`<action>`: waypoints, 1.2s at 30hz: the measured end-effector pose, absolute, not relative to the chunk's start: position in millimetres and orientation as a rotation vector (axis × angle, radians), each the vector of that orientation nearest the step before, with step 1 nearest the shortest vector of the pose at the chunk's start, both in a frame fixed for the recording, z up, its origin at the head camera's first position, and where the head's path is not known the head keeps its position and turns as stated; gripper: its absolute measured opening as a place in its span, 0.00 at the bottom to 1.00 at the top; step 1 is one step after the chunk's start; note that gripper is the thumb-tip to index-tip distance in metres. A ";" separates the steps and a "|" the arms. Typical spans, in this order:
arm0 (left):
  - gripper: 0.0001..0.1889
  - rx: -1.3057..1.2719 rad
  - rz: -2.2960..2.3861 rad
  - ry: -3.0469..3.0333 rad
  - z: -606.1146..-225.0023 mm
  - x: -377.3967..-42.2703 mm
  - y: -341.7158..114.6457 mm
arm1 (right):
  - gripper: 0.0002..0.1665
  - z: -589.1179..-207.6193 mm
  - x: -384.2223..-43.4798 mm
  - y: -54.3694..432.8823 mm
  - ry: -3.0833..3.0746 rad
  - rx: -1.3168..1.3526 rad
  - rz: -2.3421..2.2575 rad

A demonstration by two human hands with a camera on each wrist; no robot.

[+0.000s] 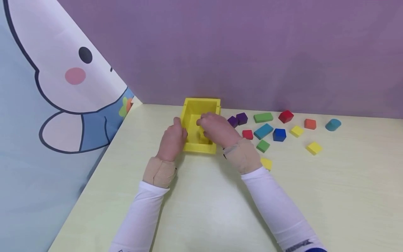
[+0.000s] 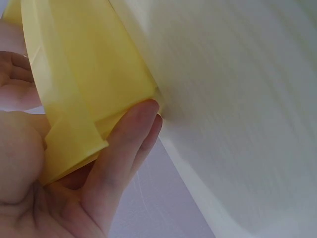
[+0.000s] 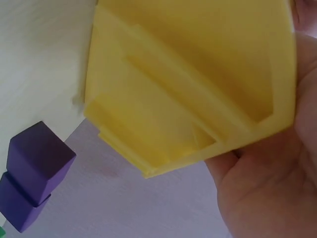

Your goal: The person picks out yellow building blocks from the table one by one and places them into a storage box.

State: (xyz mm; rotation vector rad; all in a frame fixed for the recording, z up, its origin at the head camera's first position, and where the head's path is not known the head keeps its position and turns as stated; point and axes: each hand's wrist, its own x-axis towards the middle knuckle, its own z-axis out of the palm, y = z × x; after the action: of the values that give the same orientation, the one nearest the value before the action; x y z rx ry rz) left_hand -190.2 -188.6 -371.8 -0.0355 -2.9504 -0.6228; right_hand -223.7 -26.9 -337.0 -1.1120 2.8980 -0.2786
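Note:
A yellow box (image 1: pixel 199 148) stands near the back of the table. My left hand (image 1: pixel 171 140) grips its left wall; in the left wrist view, that hand's fingers (image 2: pixel 126 148) lie along the box's outer side. My right hand (image 1: pixel 220 129) reaches over the right wall with bent fingers, pinching a yellow block (image 1: pixel 203 136) low inside the box. Box and block are the same colour, so the block's outline is faint. In the right wrist view, the box wall (image 3: pixel 163 94) hides the right fingertips.
Two purple blocks (image 1: pixel 241 118) stand just right of the box. Beyond them are several loose blocks, including a green one (image 1: pixel 263 117), a dark blue cube (image 1: pixel 279 134) and a blue cylinder (image 1: pixel 333 124). One yellow block (image 1: pixel 266 163) lies beside the right forearm. A purple backdrop (image 1: pixel 252 52) rises behind the table.

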 end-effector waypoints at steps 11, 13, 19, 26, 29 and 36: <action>0.11 -0.051 -0.607 -2.941 -372.8 -190.9 -181.7 | 0.09 -341.0 -221.2 -23.7 2.937 -1.139 -0.110; 0.11 -0.056 -0.604 -2.938 -372.5 -190.8 -180.5 | 0.09 -340.7 -220.3 -22.8 2.935 -1.133 -0.083; 0.11 -0.059 -0.595 -2.932 -370.7 -190.3 -178.4 | 0.10 -341.2 -218.7 -21.7 2.928 -1.127 -0.067; 0.12 -0.049 -0.595 -2.947 -370.3 -190.5 -180.7 | 0.16 -342.4 -218.5 -22.5 2.934 -1.172 -0.192; 0.12 -0.051 -0.601 -2.941 -370.0 -189.8 -182.5 | 0.18 -341.8 -217.2 -21.0 2.918 -1.219 -0.290; 0.12 -0.052 -0.606 -2.930 -370.8 -188.4 -188.7 | 0.21 -339.1 -209.6 -11.9 2.888 -1.236 -0.469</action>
State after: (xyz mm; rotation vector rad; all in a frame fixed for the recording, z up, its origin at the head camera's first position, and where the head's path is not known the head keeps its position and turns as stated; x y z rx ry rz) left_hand -188.4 -188.7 -370.8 -0.0517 -2.9298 -0.6060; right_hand -209.6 -11.9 -339.1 -1.2360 2.8879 -0.4694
